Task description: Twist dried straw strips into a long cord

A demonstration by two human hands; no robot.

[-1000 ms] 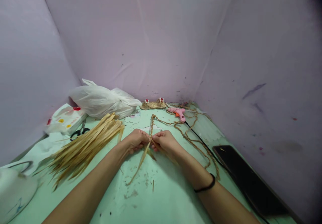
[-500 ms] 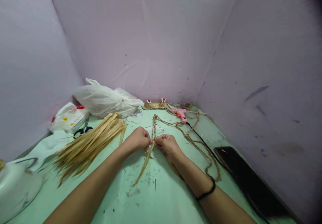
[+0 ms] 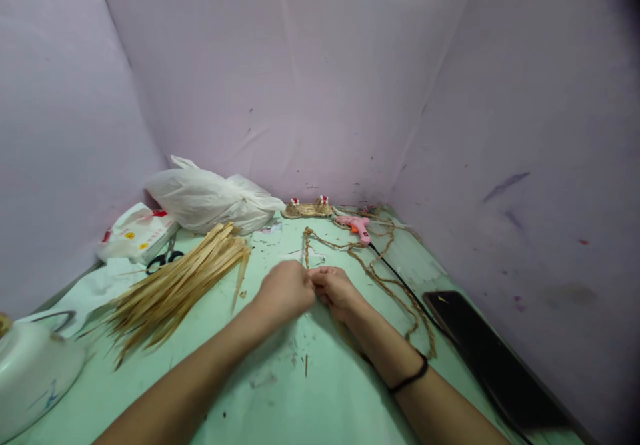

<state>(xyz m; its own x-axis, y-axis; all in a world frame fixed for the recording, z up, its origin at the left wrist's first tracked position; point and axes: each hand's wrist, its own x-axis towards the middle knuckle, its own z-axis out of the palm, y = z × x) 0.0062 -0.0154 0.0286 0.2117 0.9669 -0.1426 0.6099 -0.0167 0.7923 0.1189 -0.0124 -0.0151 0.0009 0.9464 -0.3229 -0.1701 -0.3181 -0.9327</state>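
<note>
A braided straw cord (image 3: 307, 248) runs toward me from a bend on the table, and its near end disappears between my two hands. My left hand (image 3: 286, 290), slightly blurred, is closed at this end with its knuckles up, hiding the loose straw strands in its fingers. Thumb and fingertips of my right hand (image 3: 337, 292) pinch the cord just beside it, so the hands touch. A tan strand shows partly under my right forearm. Left of my hands lies a bundle of dried straw strips (image 3: 175, 292).
A pink glue gun (image 3: 357, 226) with a black cable and a long twisted rope (image 3: 395, 282) lie at the right, near a dark phone-like slab (image 3: 495, 358). Scissors (image 3: 165, 260), a white plastic bag (image 3: 215, 198) and a white rounded vessel (image 3: 37, 378) are at the left.
My left hand has moved right and turned over the cord's end, against my right hand. The loose strand that hung toward me is now hidden. My right hand has hardly moved.
</note>
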